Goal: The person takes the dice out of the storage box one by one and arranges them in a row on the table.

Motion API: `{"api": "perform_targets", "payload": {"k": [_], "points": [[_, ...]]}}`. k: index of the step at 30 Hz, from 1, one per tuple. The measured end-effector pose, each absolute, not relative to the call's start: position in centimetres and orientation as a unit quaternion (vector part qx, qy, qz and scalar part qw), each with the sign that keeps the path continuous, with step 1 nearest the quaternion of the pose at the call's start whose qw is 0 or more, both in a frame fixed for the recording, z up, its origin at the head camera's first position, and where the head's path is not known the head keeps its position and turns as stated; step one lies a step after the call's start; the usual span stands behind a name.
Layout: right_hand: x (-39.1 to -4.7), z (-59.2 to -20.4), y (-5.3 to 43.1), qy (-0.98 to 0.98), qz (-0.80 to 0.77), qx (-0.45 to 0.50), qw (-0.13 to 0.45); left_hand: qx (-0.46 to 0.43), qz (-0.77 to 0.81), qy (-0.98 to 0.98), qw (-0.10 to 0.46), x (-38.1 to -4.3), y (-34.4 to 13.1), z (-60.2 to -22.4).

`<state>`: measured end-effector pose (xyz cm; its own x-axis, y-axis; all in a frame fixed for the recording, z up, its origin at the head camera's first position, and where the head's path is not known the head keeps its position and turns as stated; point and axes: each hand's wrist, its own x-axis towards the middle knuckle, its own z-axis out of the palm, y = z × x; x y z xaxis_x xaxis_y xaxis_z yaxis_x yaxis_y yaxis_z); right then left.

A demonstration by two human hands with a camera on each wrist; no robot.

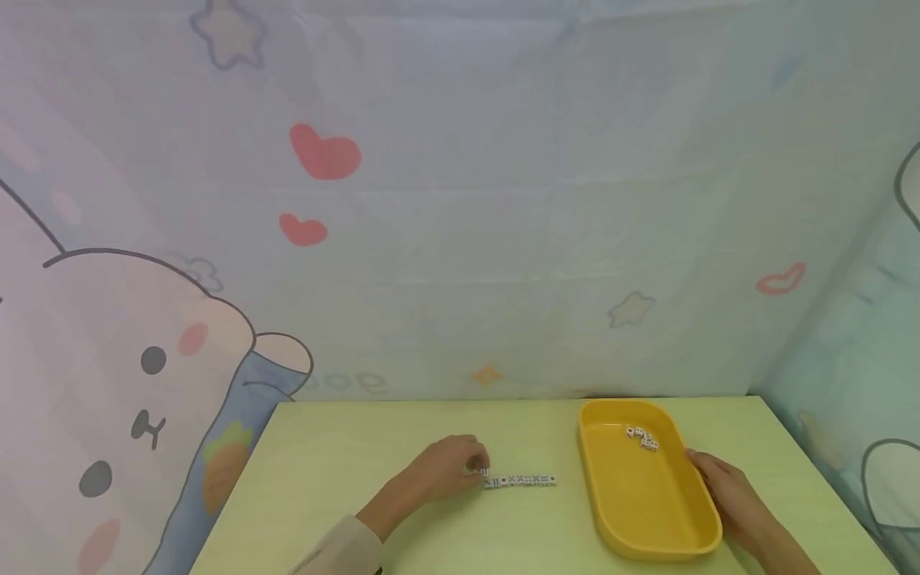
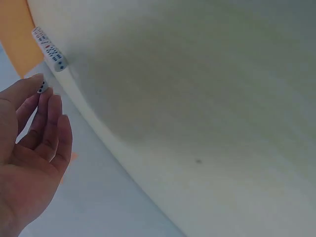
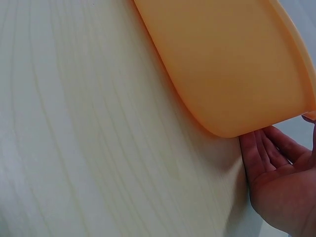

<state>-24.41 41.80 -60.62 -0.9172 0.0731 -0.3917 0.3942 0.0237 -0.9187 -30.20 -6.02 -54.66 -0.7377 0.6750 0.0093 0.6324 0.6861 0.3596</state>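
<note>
A person's left hand pinches a single white die between thumb and forefinger above a pale table, while the right hand grips the 3 o'clock side of a yellow tray. With 12 o'clock at the far wall, a neat row of dice begins just below the left fingertips, at about 5 o'clock from the held die, and runs toward 3 o'clock, its members side by side. More dice sit in a loose cluster near the tray's 12 o'clock end.

The die looks light, stiff and hard to damage; its smooth faces and small size probably make it apt to slip or twist, so a pinch across two opposite faces seems the surest hold. In the left wrist view it lies right at the tips of thumb and forefinger, well out from the palm, its dotted side exposed and a small gap showing between it and the row's nearest end. The other left fingers bend loosely and bear nothing.

The right hand has its thumb at the rim and its fingers against the tray's outer wall. The tray looks like light, fairly stiff plastic, best taken by that rim. A pale sleeve covers the left forearm.
</note>
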Motion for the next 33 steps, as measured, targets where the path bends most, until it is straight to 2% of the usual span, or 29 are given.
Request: {"api": "perform_targets", "payload": {"k": [12, 33], "points": [[-24.2, -60.3, 41.8, 0.711, -0.675, 0.161, 0.112, 0.356, 0.188, 0.915, 0.040, -29.8, -7.1, -56.7], [-24.2, -60.6, 41.7, 0.723, -0.662, 0.157, 0.118, 0.356, 0.181, 0.916, 0.048, -30.0, -6.7, -57.9]]}}
